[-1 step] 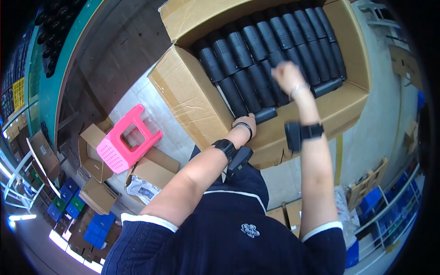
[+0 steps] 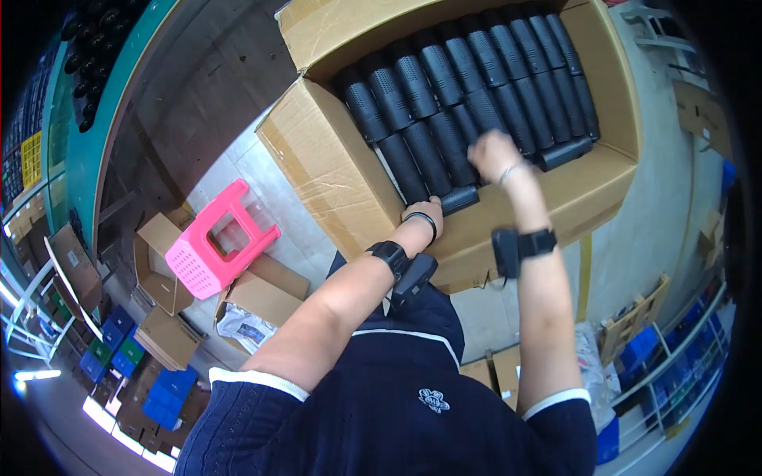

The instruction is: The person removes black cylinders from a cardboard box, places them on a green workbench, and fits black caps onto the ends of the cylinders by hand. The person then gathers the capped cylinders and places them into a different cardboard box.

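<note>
Close by right grip [image 2: 494, 157], black cylinders [image 2: 451, 151].

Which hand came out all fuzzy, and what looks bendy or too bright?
In the head view, the right hand is blurry while the left hand looks clearer; at the head view's left, the green table bends, as wide lenses do; at its lower left, a white light glares.

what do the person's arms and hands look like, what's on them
Both hands are gloveless. The left hand has a thin dark band at the wrist; the right hand, blurred, has a thin pale bracelet. Each forearm wears a black strap with a boxy black device. The short sleeves are navy with white trim.
</note>
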Available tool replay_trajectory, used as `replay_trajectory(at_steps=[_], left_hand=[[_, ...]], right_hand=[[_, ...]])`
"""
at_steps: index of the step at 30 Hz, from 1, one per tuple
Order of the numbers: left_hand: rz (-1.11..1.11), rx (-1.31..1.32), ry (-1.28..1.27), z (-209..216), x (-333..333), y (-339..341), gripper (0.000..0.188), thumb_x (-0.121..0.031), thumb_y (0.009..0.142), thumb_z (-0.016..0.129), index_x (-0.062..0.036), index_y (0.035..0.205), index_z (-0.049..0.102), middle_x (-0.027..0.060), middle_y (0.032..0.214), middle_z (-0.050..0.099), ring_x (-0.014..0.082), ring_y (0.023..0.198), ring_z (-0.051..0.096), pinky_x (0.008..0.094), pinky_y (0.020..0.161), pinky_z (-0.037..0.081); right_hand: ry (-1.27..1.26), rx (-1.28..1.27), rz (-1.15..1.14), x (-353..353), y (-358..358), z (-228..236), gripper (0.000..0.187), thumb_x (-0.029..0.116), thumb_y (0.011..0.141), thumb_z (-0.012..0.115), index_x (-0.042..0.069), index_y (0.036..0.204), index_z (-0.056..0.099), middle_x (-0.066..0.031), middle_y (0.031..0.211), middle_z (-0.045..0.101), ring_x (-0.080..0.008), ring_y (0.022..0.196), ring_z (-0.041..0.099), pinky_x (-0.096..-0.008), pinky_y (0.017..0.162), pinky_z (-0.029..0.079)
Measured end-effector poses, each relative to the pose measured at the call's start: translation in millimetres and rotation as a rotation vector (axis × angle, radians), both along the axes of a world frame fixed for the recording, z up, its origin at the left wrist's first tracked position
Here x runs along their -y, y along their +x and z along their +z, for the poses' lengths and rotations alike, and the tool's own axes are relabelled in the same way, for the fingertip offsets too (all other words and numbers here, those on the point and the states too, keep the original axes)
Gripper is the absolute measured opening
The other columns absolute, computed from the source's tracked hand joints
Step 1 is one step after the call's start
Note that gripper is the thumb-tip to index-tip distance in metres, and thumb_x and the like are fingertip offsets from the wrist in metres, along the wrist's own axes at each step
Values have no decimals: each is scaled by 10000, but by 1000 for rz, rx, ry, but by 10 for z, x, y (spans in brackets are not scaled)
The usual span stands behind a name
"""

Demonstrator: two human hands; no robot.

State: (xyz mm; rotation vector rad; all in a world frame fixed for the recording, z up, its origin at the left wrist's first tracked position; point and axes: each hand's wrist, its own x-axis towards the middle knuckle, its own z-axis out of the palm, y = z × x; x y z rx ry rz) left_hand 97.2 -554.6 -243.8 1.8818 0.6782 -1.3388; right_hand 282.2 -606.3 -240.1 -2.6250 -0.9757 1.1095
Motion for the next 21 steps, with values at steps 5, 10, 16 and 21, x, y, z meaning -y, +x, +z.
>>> replay_trajectory(at_steps=[5, 10, 16, 21], left_hand=[[33, 60, 26, 23, 3, -32, 387, -127, 843, 489, -1, 1207, 454, 243, 1098, 622, 353, 1029, 616, 426, 878, 496], [38, 56, 53, 175, 24, 43, 494, -292, 814, 640, -26, 1190, 464, 230, 1085, 631, 347, 1021, 621, 420, 865, 507], [-22, 424, 266, 150, -56, -147, 593, -484, 649, 767, -21, 994, 632, 240, 953, 659, 335, 915, 655, 409, 810, 524], [476, 405, 59, 363, -312, 129, 731, -605, 679, 694, 106, 843, 667, 267, 802, 661, 374, 798, 664, 388, 757, 527]], right_hand=[[-415, -158, 197, 616, -738, -288, 440, 343, 775, 705, -44, 980, 659, -269, 1033, 630, -384, 968, 618, -400, 847, 512], [-256, 4, -83, 522, -1025, 432, 379, 315, 767, 708, -14, 937, 625, -200, 956, 643, -355, 954, 605, -420, 836, 491], [109, -105, 52, 665, -948, 868, 277, 218, 763, 697, -33, 853, 622, -227, 845, 632, -366, 823, 622, -447, 775, 492], [-228, 334, 28, 1152, 610, 441, 280, 181, 738, 733, 33, 941, 611, -178, 965, 620, -314, 970, 621, -412, 810, 515]])
